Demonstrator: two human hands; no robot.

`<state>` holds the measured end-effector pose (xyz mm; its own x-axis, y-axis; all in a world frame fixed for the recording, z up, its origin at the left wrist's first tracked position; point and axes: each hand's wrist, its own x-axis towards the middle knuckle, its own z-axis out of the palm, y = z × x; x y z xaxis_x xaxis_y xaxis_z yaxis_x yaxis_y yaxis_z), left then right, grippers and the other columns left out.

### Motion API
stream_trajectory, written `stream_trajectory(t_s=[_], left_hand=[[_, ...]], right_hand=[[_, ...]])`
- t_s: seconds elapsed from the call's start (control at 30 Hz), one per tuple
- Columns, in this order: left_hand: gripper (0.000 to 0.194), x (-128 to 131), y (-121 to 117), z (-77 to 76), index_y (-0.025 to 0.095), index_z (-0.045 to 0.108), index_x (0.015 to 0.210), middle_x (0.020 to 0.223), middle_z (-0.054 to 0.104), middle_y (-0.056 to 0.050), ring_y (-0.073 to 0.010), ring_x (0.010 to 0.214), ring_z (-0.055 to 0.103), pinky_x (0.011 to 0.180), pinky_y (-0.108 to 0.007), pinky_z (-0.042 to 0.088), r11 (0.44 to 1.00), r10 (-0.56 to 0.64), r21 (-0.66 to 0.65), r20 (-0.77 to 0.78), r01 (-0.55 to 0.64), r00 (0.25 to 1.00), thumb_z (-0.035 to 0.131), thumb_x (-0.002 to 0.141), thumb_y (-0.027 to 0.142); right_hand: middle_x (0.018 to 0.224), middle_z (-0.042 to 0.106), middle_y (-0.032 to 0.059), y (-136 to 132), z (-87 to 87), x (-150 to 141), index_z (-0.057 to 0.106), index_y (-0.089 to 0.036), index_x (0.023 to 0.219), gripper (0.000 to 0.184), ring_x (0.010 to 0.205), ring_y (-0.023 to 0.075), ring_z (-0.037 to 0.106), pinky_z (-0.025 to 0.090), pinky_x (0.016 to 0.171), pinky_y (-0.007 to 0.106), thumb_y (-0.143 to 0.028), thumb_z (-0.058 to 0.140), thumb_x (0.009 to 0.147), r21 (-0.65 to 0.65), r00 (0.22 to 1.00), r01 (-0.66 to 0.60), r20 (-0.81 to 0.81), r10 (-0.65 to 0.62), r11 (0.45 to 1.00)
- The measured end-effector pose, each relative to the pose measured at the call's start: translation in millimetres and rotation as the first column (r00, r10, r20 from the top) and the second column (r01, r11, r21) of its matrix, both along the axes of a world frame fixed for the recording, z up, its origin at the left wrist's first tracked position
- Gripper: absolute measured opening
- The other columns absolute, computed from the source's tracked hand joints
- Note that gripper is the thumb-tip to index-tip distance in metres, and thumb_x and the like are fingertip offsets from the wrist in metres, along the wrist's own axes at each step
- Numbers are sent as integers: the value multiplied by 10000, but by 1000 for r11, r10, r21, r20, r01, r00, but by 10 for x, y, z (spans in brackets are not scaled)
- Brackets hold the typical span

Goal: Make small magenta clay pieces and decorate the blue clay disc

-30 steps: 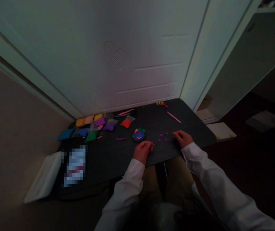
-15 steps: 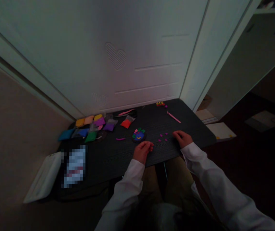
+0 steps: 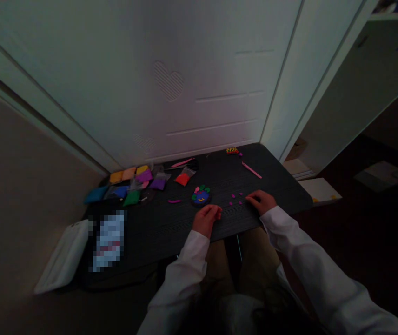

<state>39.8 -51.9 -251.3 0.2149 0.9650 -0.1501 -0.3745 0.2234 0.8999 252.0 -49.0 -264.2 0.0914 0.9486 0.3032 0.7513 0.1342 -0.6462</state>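
Note:
My left hand (image 3: 208, 219) rests over the front of the table with its fingers curled together; whatever it may hold is too small to see. Just behind it lies a round blue clay piece (image 3: 203, 197) with green, pink and yellow bits and a dark rim. My right hand (image 3: 263, 203) is at the right, thumb and fingers pinched, its tips close to several small purple clay pieces (image 3: 233, 196) on the table. Anything between those fingertips is hidden. A thin purple clay strip (image 3: 175, 201) lies left of the round piece.
Clay bags (image 3: 131, 197) in many colours crowd the dark table's (image 3: 150, 232) left back, with a red bag (image 3: 184, 177) nearer the middle. Pink tweezers (image 3: 252, 170) lie at the right, below a red and yellow clay piece (image 3: 232, 150). A panelled door (image 3: 213, 83) stands behind.
My right hand has shifted slightly left, bringing its fingertips closer to the purple pieces. My left hand has stayed almost still.

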Motion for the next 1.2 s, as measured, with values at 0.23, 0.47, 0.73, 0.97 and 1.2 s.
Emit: stream_trajectory(t_s=[0.23, 0.47, 0.73, 0.97, 1.2], left_hand=[[149, 7, -4, 4, 117, 547, 634, 627, 546, -24, -73, 523, 467, 511, -218, 364, 1000, 13, -10, -7, -13, 1000, 546, 603, 262], [148, 1, -8, 1, 114, 547, 649, 638, 548, -29, -75, 531, 467, 509, -216, 364, 1000, 3, 6, -1, -3, 1000, 540, 610, 257], [163, 5, -6, 17, 114, 548, 638, 634, 547, -32, -79, 531, 468, 506, -218, 367, 1000, 12, -9, -27, -12, 1000, 551, 594, 271], [148, 1, -1, -2, 118, 552, 640, 632, 548, -26, -76, 528, 469, 508, -221, 366, 1000, 2, 0, -2, -2, 1000, 547, 600, 260], [124, -8, 0, -36, 117, 552, 660, 647, 546, -27, -71, 538, 469, 512, -216, 361, 999, -27, 27, 37, 26, 999, 525, 630, 234]], right_hand=[[775, 559, 13, 12, 33, -1, 570, -225, 782, 209, 756, 129, 501, 382, 699, 264, -322, 399, 713, 36, 996, -91, -5, 91, 995], [615, 497, -9, 4, 6, -11, 525, -197, 619, 205, 564, 104, 461, 378, 528, 227, -398, 485, 630, 4, 1000, 9, 23, -9, 1000], [635, 496, -1, 2, 22, -19, 542, -200, 655, 213, 588, 108, 461, 375, 555, 233, -396, 458, 655, 29, 998, -8, 55, 7, 1000], [662, 500, 14, 47, -39, -22, 567, -213, 675, 195, 640, 122, 469, 384, 607, 243, -374, 457, 668, 38, 985, -62, 165, 55, 997], [653, 486, 21, 77, -98, -55, 555, -204, 658, 238, 632, 134, 468, 390, 609, 261, -428, 477, 633, 43, 979, -9, 204, 0, 999]])
